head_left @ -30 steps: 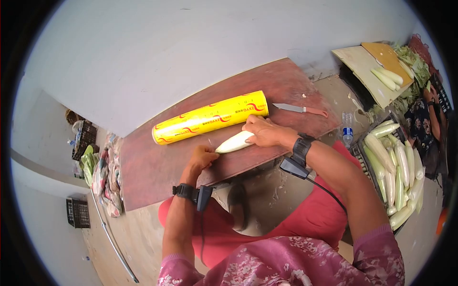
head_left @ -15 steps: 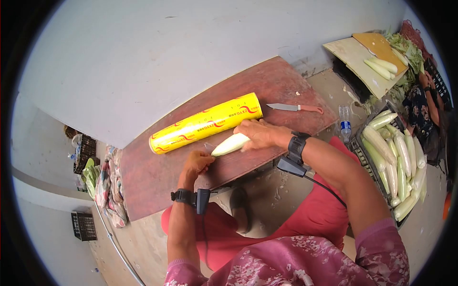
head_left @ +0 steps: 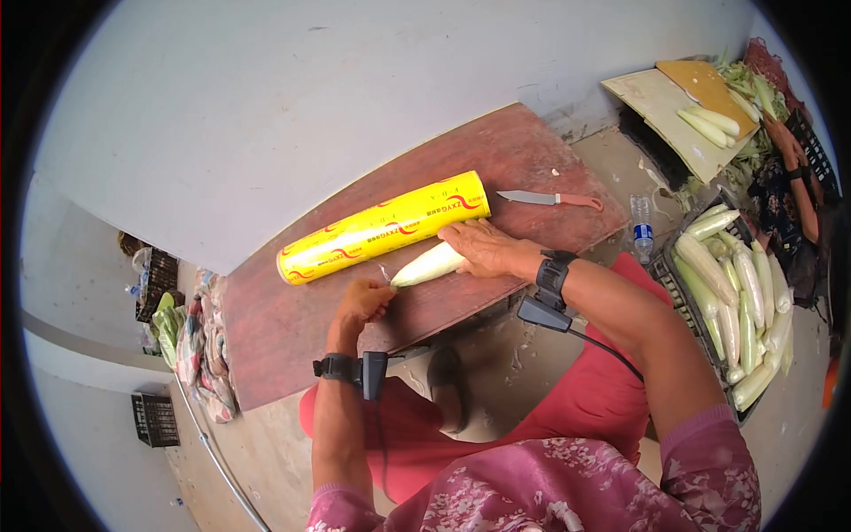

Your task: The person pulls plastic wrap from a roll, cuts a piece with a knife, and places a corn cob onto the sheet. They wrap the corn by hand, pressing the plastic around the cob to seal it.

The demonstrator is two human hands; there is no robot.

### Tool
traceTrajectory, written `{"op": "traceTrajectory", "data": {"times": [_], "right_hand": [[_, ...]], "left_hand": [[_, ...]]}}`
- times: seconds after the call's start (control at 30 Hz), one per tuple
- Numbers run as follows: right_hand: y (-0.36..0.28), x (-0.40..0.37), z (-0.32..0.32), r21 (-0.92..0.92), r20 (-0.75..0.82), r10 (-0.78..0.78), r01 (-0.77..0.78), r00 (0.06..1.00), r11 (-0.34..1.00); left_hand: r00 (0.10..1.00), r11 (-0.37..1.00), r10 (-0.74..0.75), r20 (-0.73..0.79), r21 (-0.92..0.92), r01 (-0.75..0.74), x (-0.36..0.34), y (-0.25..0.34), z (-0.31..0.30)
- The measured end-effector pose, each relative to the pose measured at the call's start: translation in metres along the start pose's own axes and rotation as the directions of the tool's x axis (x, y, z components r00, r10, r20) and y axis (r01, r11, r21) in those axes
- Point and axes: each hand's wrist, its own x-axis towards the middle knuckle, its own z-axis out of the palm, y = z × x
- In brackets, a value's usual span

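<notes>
A pale green ear of corn [head_left: 429, 265], apparently in its inner husk, lies on the reddish-brown board [head_left: 292, 355], its narrow tip pointing left. My right hand [head_left: 479, 249] is wrapped over its thick end, hiding that part. At the tip, my left hand [head_left: 366, 300] is closed with the fingers pinched together; the tip meets the fingertips. Just beyond the corn lies a big yellow roll of cling film [head_left: 381, 228], and a faint shiny strand shows between roll and corn. A knife [head_left: 550, 199] with a pinkish handle rests right of the roll.
At right stands a black crate [head_left: 663, 273] heaped with pale corn ears [head_left: 749, 293], beside a water bottle [head_left: 641, 222]. Further back, more ears lie on a pale board [head_left: 665, 106] near another person's hand [head_left: 784, 140]. Bundled cloth [head_left: 204, 355] sits at left.
My right hand has shifted slightly and lies flatter over the corn's thick end. My left hand stays at the tip. The roll has turned a little. The other person's hand has moved up.
</notes>
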Motion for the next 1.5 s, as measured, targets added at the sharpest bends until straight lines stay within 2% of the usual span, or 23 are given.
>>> {"op": "traceTrajectory", "data": {"times": [0.07, 0.17, 0.27, 0.37, 0.57, 0.67, 0.77, 0.8, 0.87, 0.9, 1.0, 1.1, 1.27, 1.37, 1.5], "right_hand": [[-0.005, 0.004, -0.009, -0.006, 0.12, 0.05, -0.05, 0.992, 0.999], [-0.006, 0.005, -0.009, -0.003, 0.123, 0.046, -0.046, 0.991, 0.999], [-0.008, 0.006, -0.012, -0.031, 0.138, 0.038, -0.034, 0.99, 0.999], [-0.01, 0.005, -0.013, -0.042, 0.102, 0.029, -0.025, 0.994, 0.999], [-0.008, 0.007, -0.013, -0.039, 0.093, 0.009, -0.005, 0.996, 0.999], [-0.007, 0.008, -0.013, -0.047, 0.102, 0.004, 0.001, 0.995, 0.999], [-0.008, 0.009, -0.013, -0.035, 0.109, 0.029, -0.025, 0.994, 0.999], [-0.008, 0.009, -0.013, -0.039, 0.112, 0.031, -0.027, 0.993, 0.999], [-0.008, 0.01, -0.013, -0.047, 0.118, 0.035, -0.029, 0.992, 0.998], [-0.008, 0.009, -0.013, -0.048, 0.109, 0.033, -0.028, 0.993, 0.998], [-0.008, 0.008, -0.011, -0.041, 0.084, 0.028, -0.024, 0.996, 0.999], [-0.003, 0.009, -0.006, -0.026, 0.064, 0.017, -0.015, 0.998, 1.0], [0.007, 0.009, -0.005, 0.042, 0.069, -0.036, 0.033, 0.997, 0.999], [0.016, 0.006, -0.004, 0.093, -0.064, -0.095, 0.1, 0.993, 0.991], [0.022, 0.008, -0.017, 0.189, -0.024, -0.064, 0.067, 0.998, 0.98]], "left_hand": [[0.998, 0.999, 0.031, 0.052, -0.035, -0.029, 0.0, -0.001, -0.005], [0.997, 0.999, 0.032, 0.073, -0.012, -0.031, 0.003, -0.001, -0.007], [1.0, 0.998, -0.001, -0.019, 0.06, 0.002, -0.004, 0.009, 0.002], [0.996, 0.999, 0.008, -0.094, 0.035, -0.004, 0.005, 0.005, 0.006], [0.988, 0.994, -0.041, -0.148, -0.108, 0.025, 0.008, 0.006, 0.009], [0.981, 0.994, -0.027, -0.195, -0.113, 0.005, 0.013, 0.003, 0.01], [0.916, 0.95, 0.205, -0.345, 0.295, -0.102, 0.016, 0.002, 0.01], [0.839, 0.898, 0.369, -0.399, 0.386, -0.211, 0.014, 0.004, 0.015], [0.605, 0.728, 0.661, -0.444, 0.575, -0.373, -0.002, 0.017, 0.034], [0.623, 0.718, 0.672, -0.401, 0.559, -0.414, -0.011, 0.029, 0.042], [0.525, 0.551, 0.82, -0.229, 0.564, -0.615, -0.018, 0.038, 0.071], [0.472, 0.476, 0.867, -0.162, 0.556, -0.682, -0.002, 0.031, 0.096], [0.507, 0.532, 0.834, -0.217, 0.56, -0.635, 0.002, 0.027, 0.105], [0.495, 0.524, 0.841, -0.219, 0.559, -0.643, 0.004, 0.026, 0.103], [0.501, 0.528, 0.836, -0.224, 0.578, -0.623, 0.004, 0.027, 0.104]]}}
